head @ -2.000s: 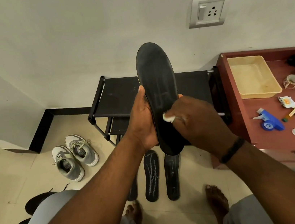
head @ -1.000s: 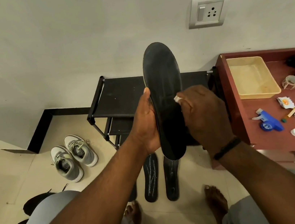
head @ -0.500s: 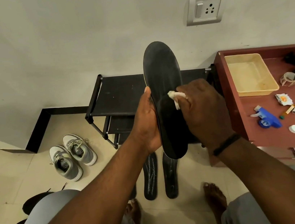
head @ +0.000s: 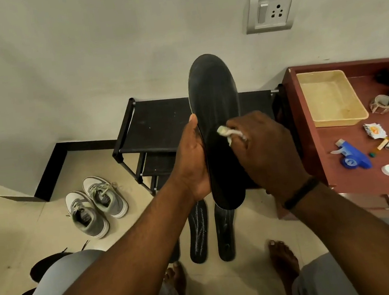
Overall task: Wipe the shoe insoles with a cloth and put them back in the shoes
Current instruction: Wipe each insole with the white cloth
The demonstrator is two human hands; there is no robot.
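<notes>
My left hand (head: 192,162) grips a black insole (head: 213,94) upright by its left edge, in front of the black shoe rack. My right hand (head: 263,147) holds a small white cloth (head: 227,132) bunched in its fingers and presses it against the insole's middle. Two more black insoles (head: 199,231) (head: 225,235) lie side by side on the floor below, and a third is mostly hidden behind my left arm. A pair of grey sneakers (head: 95,206) stands on the floor at the left. Black shoes (head: 43,268) show partly beside my left knee.
A black shoe rack (head: 157,125) stands against the wall. A red-brown cabinet (head: 342,176) at the right carries a beige tray (head: 329,98), a blue spray head (head: 354,160), a white cap, keys and small items. My bare feet rest near the floor insoles.
My right hand has rubbed the cloth up the insole from near the heel to its middle. The left hand keeps the same hold and the insole has shifted slightly to the right.
</notes>
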